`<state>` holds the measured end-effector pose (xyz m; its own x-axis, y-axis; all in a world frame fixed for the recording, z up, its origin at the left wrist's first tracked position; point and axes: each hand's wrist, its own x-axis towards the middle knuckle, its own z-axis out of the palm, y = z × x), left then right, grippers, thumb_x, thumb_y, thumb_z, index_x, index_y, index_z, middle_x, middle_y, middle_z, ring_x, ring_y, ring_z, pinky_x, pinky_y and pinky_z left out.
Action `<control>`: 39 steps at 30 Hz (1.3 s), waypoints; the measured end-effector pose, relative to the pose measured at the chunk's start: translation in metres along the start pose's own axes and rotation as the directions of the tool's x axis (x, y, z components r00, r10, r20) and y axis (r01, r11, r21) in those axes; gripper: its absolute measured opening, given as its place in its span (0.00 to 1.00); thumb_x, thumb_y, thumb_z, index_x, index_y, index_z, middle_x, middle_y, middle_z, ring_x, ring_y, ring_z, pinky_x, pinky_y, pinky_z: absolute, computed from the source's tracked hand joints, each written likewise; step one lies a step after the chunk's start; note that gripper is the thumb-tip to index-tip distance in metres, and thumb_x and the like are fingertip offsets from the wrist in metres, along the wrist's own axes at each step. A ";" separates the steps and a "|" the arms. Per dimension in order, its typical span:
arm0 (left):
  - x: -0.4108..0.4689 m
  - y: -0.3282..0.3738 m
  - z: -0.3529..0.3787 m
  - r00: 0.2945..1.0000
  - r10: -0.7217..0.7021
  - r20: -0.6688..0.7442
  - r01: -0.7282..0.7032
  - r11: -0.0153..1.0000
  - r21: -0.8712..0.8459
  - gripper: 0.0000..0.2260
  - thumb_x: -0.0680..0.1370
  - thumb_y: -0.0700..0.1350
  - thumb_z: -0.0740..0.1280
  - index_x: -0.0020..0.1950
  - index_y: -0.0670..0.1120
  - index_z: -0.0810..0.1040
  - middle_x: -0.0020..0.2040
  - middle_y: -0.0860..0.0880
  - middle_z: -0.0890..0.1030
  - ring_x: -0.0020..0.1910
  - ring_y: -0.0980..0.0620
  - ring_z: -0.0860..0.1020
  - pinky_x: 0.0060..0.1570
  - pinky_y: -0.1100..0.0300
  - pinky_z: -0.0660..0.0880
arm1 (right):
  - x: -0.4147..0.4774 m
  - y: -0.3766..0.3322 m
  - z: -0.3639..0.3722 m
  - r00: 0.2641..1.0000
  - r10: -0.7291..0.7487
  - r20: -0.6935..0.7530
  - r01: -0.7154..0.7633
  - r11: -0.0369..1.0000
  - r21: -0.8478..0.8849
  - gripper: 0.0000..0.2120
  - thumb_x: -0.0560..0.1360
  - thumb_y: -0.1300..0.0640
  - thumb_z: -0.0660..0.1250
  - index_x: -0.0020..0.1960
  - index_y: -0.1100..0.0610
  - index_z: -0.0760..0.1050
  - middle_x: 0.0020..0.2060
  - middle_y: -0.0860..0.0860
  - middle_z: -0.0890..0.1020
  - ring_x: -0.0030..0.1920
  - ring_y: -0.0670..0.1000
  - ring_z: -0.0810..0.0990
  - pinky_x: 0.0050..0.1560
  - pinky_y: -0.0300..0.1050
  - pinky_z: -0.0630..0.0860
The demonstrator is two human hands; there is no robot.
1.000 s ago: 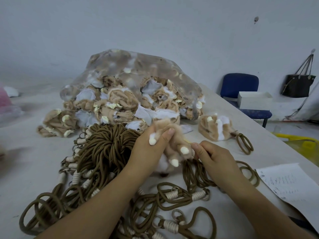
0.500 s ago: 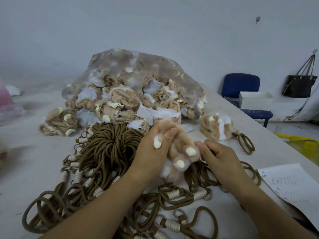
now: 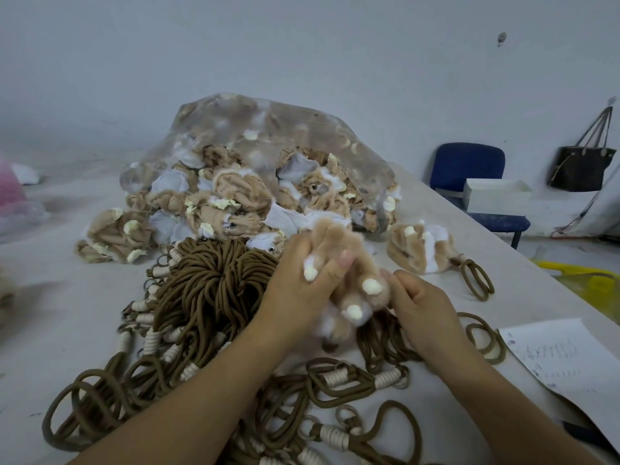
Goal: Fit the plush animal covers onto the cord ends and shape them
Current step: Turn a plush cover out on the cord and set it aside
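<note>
Plush cover (image 3: pixel 349 290) sits btwn hands, long axis far-near. Left hand (image 3: pixel 302 297) fingers clamped round it; right hand (image 3: pixel 424 308) fingers pinch its right side.

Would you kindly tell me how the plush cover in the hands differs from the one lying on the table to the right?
The held cover is gripped by the left hand and pinched by the right hand, above the loose cords; the lying cover rests untouched on the table. The held cover is squeezed and crumpled; the lying cover sits rounded, with a cord loop showing beside it. Both are tan plush with white patches and cream tips.
</note>
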<state>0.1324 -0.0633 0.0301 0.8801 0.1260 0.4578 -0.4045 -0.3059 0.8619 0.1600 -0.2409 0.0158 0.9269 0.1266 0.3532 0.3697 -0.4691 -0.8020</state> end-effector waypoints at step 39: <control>-0.008 -0.004 0.008 0.978 0.053 -0.202 -0.047 0.998 0.031 0.14 0.80 0.56 0.55 0.45 0.51 0.75 0.43 0.50 0.80 0.45 0.56 0.77 0.48 0.60 0.74 | -0.002 -0.002 0.001 0.995 -0.077 0.061 0.084 0.990 -0.114 0.29 0.67 0.29 0.53 0.32 0.57 0.65 0.23 0.46 0.68 0.27 0.44 0.68 0.30 0.39 0.63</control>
<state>0.1289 -0.0711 0.0215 0.7894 0.2973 0.5370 -0.4376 -0.3409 0.8321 0.1579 -0.2392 0.0163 0.8977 0.2152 0.3844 0.4365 -0.5535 -0.7093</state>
